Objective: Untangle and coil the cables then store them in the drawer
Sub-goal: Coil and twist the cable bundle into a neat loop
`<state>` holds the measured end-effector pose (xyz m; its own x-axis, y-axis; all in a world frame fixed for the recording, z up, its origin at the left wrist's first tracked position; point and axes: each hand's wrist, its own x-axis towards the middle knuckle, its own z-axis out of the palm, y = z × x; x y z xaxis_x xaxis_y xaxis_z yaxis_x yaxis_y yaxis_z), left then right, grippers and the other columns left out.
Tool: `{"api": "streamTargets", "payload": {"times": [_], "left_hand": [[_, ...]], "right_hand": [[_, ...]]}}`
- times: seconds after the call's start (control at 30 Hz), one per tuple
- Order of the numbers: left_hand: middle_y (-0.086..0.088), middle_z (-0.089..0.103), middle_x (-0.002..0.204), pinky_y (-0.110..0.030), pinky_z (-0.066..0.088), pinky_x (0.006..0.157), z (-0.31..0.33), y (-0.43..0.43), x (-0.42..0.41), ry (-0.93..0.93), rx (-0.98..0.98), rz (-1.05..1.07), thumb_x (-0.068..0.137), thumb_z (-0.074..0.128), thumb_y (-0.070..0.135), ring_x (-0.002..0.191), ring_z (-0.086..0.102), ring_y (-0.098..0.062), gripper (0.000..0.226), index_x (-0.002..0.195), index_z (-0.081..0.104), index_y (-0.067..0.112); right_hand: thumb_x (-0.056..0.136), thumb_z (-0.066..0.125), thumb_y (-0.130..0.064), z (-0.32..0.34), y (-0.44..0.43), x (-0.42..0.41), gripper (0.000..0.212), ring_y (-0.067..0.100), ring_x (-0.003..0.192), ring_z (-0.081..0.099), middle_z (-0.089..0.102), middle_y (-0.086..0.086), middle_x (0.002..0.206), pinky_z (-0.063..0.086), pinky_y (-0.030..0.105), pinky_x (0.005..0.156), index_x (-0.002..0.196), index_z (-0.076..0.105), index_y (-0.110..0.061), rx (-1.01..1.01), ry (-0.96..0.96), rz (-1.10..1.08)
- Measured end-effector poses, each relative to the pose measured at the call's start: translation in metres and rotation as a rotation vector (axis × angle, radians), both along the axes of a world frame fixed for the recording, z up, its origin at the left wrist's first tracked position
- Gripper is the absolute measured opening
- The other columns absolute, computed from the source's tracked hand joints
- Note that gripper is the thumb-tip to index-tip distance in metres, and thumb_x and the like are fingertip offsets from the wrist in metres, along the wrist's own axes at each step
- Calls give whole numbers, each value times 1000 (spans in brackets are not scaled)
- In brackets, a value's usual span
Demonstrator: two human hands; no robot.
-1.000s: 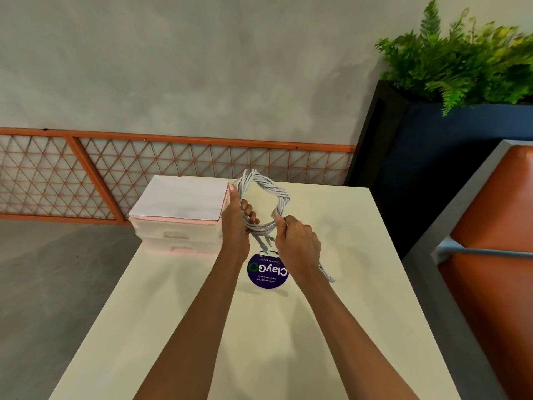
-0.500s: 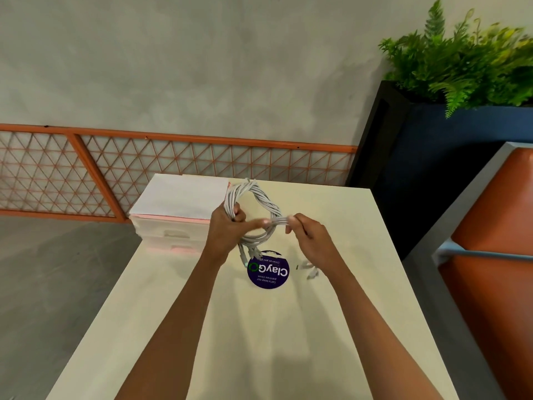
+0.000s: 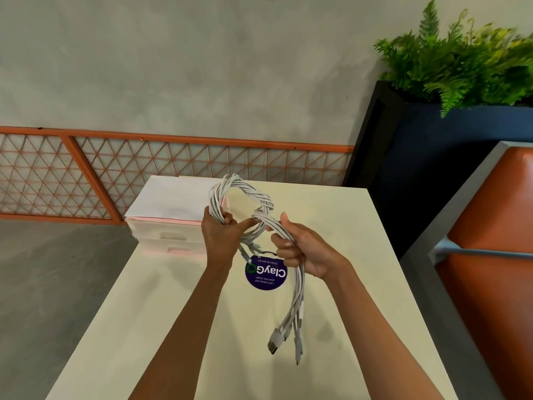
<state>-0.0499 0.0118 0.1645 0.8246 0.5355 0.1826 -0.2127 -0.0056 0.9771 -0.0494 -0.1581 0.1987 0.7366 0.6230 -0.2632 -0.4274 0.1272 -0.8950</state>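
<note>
Holding white cables (image 3: 248, 194) above table (image 3: 375, 284), near drawer unit (image 3: 164, 235). Gripping twisted loop w/ left hand (image 3: 220, 235); clamping loose strands in right hand (image 3: 300, 252), w/ plug ends (image 3: 285, 339) dangling below.

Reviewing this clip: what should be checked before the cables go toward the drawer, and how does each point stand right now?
1. Grip one: left hand grips the cable loop: ok.
2. Grip two: right hand holds the loose strands: ok.
3. Coil finished: not ok, connector ends hang free below the right hand.
4. Strands untangled: not ok, the loop is twisted like rope.
5. Access: drawer unit open: not ok, fronts look shut.
</note>
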Motion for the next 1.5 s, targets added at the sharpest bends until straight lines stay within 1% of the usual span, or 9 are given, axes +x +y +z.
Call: {"api": "streamTargets", "payload": {"times": [0.17,0.3,0.43,0.6,0.93,1.1,1.2,1.33,1.5], "left_hand": [[-1,35,61,-22,47,55,-7,1,6,7,-270,-126,64,69,-23,53,39,-11,49,69,38,15],[-4,36,68,-22,49,61,-6,-1,6,-70,-300,-169,71,73,-12,60,39,-13,43,78,40,14],[7,37,59,-24,45,64,2,-10,4,-138,-439,-88,77,70,-8,58,39,-11,42,68,39,18],[10,33,47,-26,51,56,3,-15,6,-36,-648,-122,74,68,-16,45,46,-8,52,63,32,20],[6,35,43,-19,47,46,7,-13,5,213,-668,-225,70,73,-12,39,40,-8,53,59,31,18],[-1,52,43,-22,51,45,12,-15,9,283,-734,-113,66,72,-18,39,56,-14,39,65,46,11],[-18,64,69,-30,55,47,16,-15,10,255,-776,1,61,71,-23,45,63,-21,35,78,54,2],[-28,62,106,-46,59,70,18,-15,11,200,-793,201,64,70,-22,80,70,-34,42,94,50,-1],[-21,55,98,-51,57,76,15,-2,18,111,-854,295,59,76,-20,83,64,-34,53,96,44,1]], "right_hand": [[100,37,-40,-13,4,-5,27,4,48,22,30,-6,63,24,14,39,99,41,-13,-68,-64,-52],[102,31,-43,-16,12,-5,39,5,46,19,25,-6,57,22,16,40,81,46,-13,-204,-96,-119],[103,27,-41,-13,24,-13,44,4,39,16,23,-8,51,17,16,35,71,43,-17,-95,23,-108],[103,29,-37,-10,23,-12,45,3,34,15,21,-9,45,14,17,32,61,35,-20,52,184,-52],[102,28,-37,-2,16,-5,43,6,41,11,20,-8,49,10,21,37,63,34,-19,-84,2,65],[101,32,-43,2,24,-6,49,8,40,21,29,-4,49,18,20,41,63,44,-15,-389,-285,-18],[99,39,-44,-16,30,-12,41,10,50,45,54,10,61,36,24,53,83,58,-13,-601,-640,-156],[84,50,-56,-40,26,-14,48,20,63,57,65,6,85,48,30,56,105,44,-13,-612,-968,-274],[98,22,-51,-56,28,-13,52,14,57,56,63,-3,78,45,23,47,92,61,-15,-970,-1304,-649]]}}
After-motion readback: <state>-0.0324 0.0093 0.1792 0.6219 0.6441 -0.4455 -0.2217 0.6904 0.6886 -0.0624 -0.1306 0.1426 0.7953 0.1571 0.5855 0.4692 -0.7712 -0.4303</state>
